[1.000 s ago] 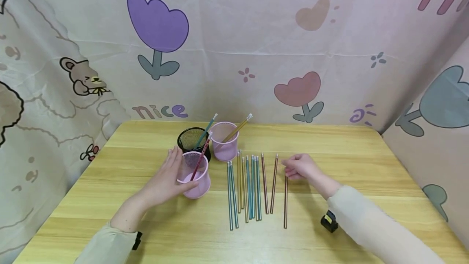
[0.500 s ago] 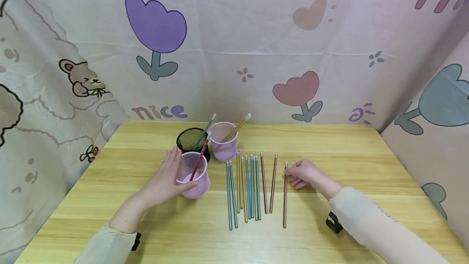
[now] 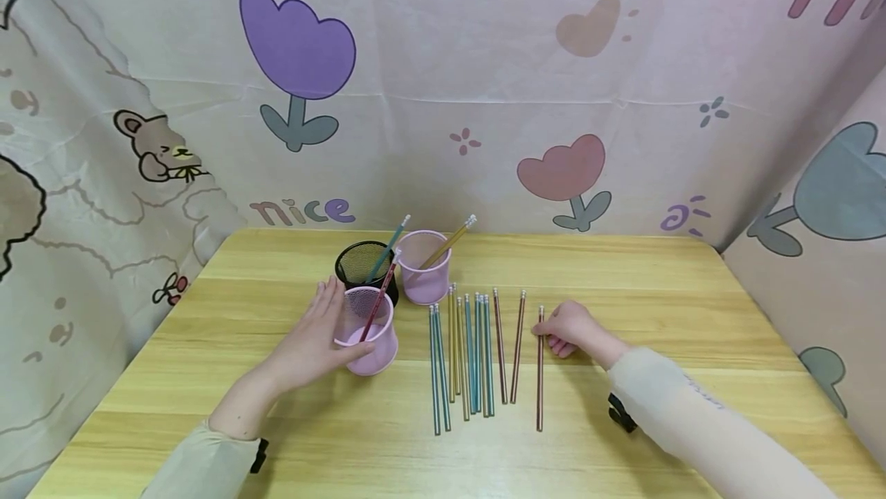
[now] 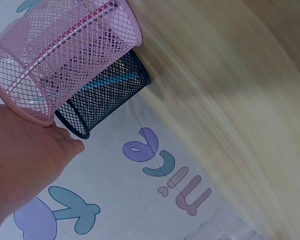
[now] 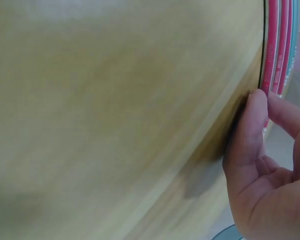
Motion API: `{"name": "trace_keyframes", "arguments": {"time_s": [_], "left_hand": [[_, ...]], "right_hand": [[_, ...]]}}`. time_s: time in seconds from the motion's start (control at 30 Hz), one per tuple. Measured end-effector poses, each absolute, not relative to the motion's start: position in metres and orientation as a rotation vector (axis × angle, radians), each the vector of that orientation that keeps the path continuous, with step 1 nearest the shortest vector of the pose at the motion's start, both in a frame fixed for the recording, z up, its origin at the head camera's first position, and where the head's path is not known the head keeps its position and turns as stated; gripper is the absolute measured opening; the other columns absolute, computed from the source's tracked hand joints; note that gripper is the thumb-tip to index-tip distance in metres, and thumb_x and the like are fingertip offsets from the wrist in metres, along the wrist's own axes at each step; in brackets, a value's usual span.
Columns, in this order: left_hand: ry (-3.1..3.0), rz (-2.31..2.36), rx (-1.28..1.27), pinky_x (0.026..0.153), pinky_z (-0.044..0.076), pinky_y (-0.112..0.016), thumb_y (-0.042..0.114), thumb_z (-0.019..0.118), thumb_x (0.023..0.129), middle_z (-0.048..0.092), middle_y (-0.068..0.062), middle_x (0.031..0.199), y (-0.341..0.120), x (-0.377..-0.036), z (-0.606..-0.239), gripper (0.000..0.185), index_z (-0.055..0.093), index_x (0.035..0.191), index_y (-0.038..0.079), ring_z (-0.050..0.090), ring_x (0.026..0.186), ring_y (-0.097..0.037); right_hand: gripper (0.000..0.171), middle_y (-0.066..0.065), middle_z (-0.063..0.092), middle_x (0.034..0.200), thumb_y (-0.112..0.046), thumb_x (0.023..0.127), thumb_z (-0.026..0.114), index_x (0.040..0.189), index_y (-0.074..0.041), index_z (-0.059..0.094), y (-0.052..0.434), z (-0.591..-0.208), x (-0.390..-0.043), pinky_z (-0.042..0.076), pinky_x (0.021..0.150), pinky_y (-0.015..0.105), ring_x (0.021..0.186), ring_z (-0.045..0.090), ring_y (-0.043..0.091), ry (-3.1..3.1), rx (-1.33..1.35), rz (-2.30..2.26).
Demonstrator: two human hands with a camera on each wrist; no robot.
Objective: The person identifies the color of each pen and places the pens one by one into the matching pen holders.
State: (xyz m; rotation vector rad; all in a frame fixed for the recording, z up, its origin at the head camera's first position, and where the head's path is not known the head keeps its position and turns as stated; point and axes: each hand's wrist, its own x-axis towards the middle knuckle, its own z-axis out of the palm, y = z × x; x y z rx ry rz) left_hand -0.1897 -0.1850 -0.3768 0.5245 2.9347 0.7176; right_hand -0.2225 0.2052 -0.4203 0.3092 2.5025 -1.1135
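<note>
My left hand (image 3: pixel 317 334) holds the near pink mesh cup (image 3: pixel 370 334), fingers along its left side and thumb across the front. A red pencil (image 3: pixel 379 295) leans inside the cup. In the left wrist view the thumb (image 4: pixel 65 146) touches the rim of this pink mesh cup (image 4: pixel 65 50). My right hand (image 3: pixel 550 330) rests on the table and pinches the top end of the rightmost red pencil (image 3: pixel 539 376). The right wrist view shows the thumb (image 5: pixel 252 115) and a finger against the red pencil (image 5: pixel 270 50), which lies flat on the wood.
A black mesh cup (image 3: pixel 360 261) with a teal pencil and a second pink cup (image 3: pixel 424 267) with a yellow pencil stand behind. Several teal, yellow and red pencils (image 3: pixel 471 353) lie side by side on the wooden table (image 3: pixel 657 276). Printed cloth walls enclose three sides.
My right hand has shifted down and slightly right, and its fingertips now close on the top end of the rightmost red pencil. The left hand has stayed on the pink cup.
</note>
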Motion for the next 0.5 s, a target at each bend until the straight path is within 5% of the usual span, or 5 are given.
{"name": "trace_keyframes", "arguments": {"time_s": [0.5], "left_hand": [[2.964, 0.671, 0.568, 0.114, 0.012, -0.06, 0.054, 0.063, 0.082, 0.0, -0.026, 0.155, -0.185, -0.188, -0.377, 0.106, 0.009, 0.146, -0.01, 0.002, 0.142, -0.045]], "right_hand": [[0.015, 0.003, 0.058, 0.056, -0.008, 0.083, 0.058, 0.077, 0.005, 0.063, 0.214, -0.417, -0.224, 0.056, 0.051, 0.025, 0.046, 0.059, 0.01, 2.304, 0.329, -1.327]]}}
